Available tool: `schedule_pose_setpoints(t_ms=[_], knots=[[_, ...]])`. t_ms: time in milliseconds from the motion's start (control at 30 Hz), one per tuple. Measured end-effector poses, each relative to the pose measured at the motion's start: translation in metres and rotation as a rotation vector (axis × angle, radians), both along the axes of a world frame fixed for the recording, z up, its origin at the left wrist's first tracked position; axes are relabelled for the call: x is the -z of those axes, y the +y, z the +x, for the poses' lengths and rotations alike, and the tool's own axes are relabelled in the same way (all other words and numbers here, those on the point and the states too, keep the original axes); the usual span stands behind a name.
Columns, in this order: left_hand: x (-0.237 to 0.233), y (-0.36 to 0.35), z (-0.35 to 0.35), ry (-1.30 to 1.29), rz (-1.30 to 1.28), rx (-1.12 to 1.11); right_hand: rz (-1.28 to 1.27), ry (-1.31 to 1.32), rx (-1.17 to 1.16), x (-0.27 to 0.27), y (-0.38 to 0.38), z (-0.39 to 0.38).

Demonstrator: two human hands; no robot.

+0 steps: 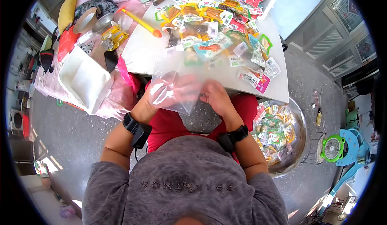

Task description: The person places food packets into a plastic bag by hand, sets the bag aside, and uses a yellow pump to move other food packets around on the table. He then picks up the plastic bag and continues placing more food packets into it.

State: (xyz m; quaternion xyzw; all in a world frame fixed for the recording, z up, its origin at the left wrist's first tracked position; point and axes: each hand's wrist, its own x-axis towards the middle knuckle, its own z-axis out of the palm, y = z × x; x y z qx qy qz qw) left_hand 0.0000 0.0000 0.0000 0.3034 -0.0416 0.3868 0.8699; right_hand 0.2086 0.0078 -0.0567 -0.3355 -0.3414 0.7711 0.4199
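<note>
A large clear plastic bag (177, 66) hangs over the near edge of the table, in front of my lap. Through its film shows my left hand (171, 90), its fingers reaching to the right and holding the bag. My right hand (217, 98) is closed, with curled fingertips right at the bag's right edge. Just beyond the bag lie several small snack packets (209, 47) in clear, yellow, green and red wrapping, heaped toward the far end of the table. A white and magenta packet (256, 80) sits near the table's right front corner.
The white table (139, 53) carries a yellow-orange stick (141, 22). To the left, a white foam box (85, 80) and bowls (102, 23) stand on pink cloth. A wide metal basin (300, 132) of packets is on the floor at right, near a green fan (333, 148).
</note>
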Motion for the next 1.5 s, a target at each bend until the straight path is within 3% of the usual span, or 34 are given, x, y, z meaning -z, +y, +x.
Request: schedule_pose_setpoints(t_ms=[67, 167, 367, 433, 500, 567, 600, 700, 767, 833, 933, 1233, 1433, 1500], knots=[[-0.002, -0.003, 0.004, -0.024, -0.106, 0.011, -0.015, 0.225, -0.076, -0.004, 0.003, -0.006], [0.004, -0.007, 0.002, -0.019, -0.212, -0.026, 0.029, 0.179, 0.051, -0.012, -0.002, -0.001], [0.025, 0.008, -0.042, 0.423, -0.21, -0.306, 0.087, -0.005, 0.103, -0.003, 0.006, 0.0], [0.027, 0.017, -0.06, 0.705, -0.293, -0.491, 0.07, -0.05, 0.171, -0.001, 0.007, -0.013], [0.073, 0.04, -0.094, 1.034, -0.194, -0.899, 0.053, -0.096, 0.216, 0.001, 0.01, -0.027], [0.065, 0.042, -0.099, 1.485, 0.165, -1.531, 0.03, -0.14, 0.244, 0.005, 0.012, -0.038], [0.053, 0.037, -0.095, 1.549, 0.27, -1.704, 0.058, -0.146, 0.236, 0.011, 0.015, -0.043], [0.037, 0.017, -0.056, 1.442, 0.364, -1.424, 0.04, -0.187, 0.217, 0.016, 0.016, -0.056], [0.059, 0.009, -0.028, 1.266, 0.349, -1.093, 0.053, -0.193, 0.169, 0.027, 0.017, -0.061], [0.063, 0.001, -0.005, 1.391, 0.478, -0.812, 0.055, -0.182, 0.143, 0.03, 0.015, -0.064], [0.063, -0.003, 0.014, 1.296, 0.362, -0.73, 0.047, -0.144, 0.125, 0.03, 0.012, -0.064], [0.054, 0.001, 0.016, 1.557, 0.458, -0.796, 0.022, -0.095, 0.041, 0.029, 0.016, -0.063], [0.064, 0.003, 0.015, 1.372, 0.278, -0.744, 0.065, -0.172, -0.017, 0.02, 0.017, -0.057], [0.068, 0.002, 0.017, 1.412, 0.372, -0.762, 0.088, -0.233, -0.054, 0.018, 0.018, -0.056]])
